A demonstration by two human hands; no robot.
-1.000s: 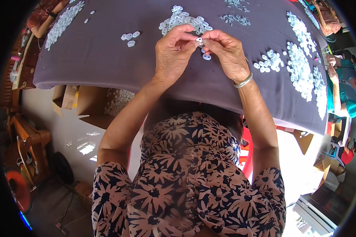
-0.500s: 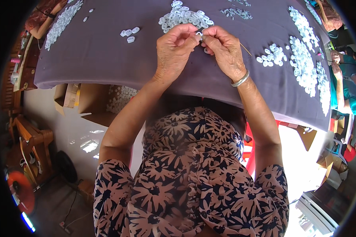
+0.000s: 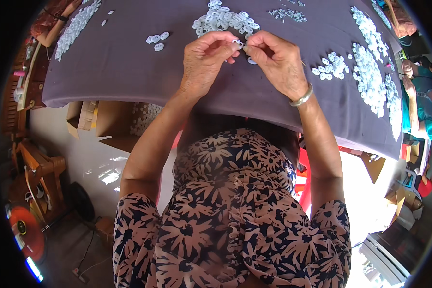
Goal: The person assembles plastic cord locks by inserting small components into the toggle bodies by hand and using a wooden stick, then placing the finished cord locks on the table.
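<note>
Over the near part of the cloth, my left hand (image 3: 205, 62) pinches a small white oval piece (image 3: 237, 42) with holes between thumb and forefinger. Close against its right side, the thumb and forefinger of my right hand (image 3: 279, 65) are pressed together; whatever they grip is too small or hidden to tell. A white oval piece (image 3: 251, 61) shows just beneath the right fingertips. Beyond both hands lies a heap of similar white oval pieces (image 3: 223, 19). A silvery bangle (image 3: 302, 96) circles my right wrist.
Grey-purple cloth (image 3: 129, 77) covers the table. Small white pieces (image 3: 331, 67) and a long pile (image 3: 369, 79) lie right, a few ovals (image 3: 158, 41) left, and small metallic bits (image 3: 288, 15) farther back. A cardboard box (image 3: 113, 120) stands below; other people sit at both sides.
My hands have moved slightly apart, the left one leftward and the right one rightward. The white piece now shows more plainly at my left fingertips. A thin tan stick beside my right hand is mostly covered.
</note>
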